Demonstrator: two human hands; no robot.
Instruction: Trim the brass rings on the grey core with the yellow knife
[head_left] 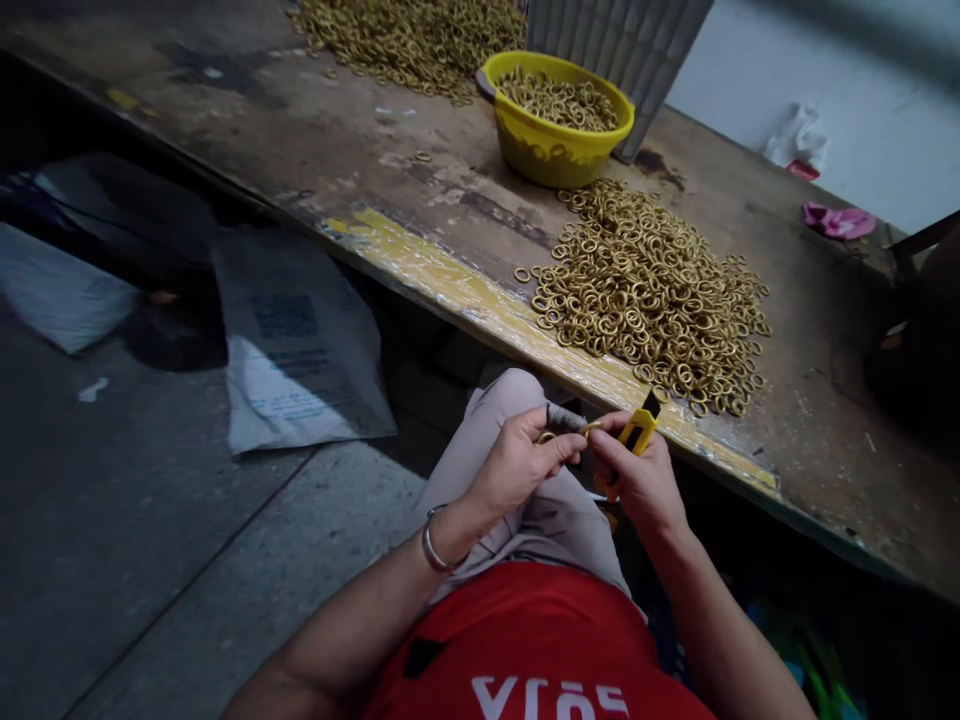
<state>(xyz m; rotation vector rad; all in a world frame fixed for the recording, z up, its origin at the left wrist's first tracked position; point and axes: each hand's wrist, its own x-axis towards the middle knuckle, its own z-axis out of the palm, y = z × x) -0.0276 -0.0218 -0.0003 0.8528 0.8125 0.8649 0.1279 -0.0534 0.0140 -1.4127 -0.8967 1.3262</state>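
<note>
Over my lap, my left hand [517,450] is closed, with a gold-coloured ring [545,437] showing between its fingers. Another gold ring [593,427] is pinched where the fingertips of both hands meet. My right hand [643,478] is wrapped round a yellow utility knife [637,432], its dark blade pointing up and away from me. A dark grey, rough strip or tube [564,418] shows just beyond my left fingers; what it is I cannot make out. Close ahead on the table lies a heap of gold rings [652,290].
A yellow basin [555,150] of rings stands behind the heap, against a grey ribbed crate [615,50]. Farther left lies another ring pile [420,40]. The worn wooden table [315,150] has a yellow-taped edge. A white sack [300,350] stands on the floor. Pink cloth [838,221] lies right.
</note>
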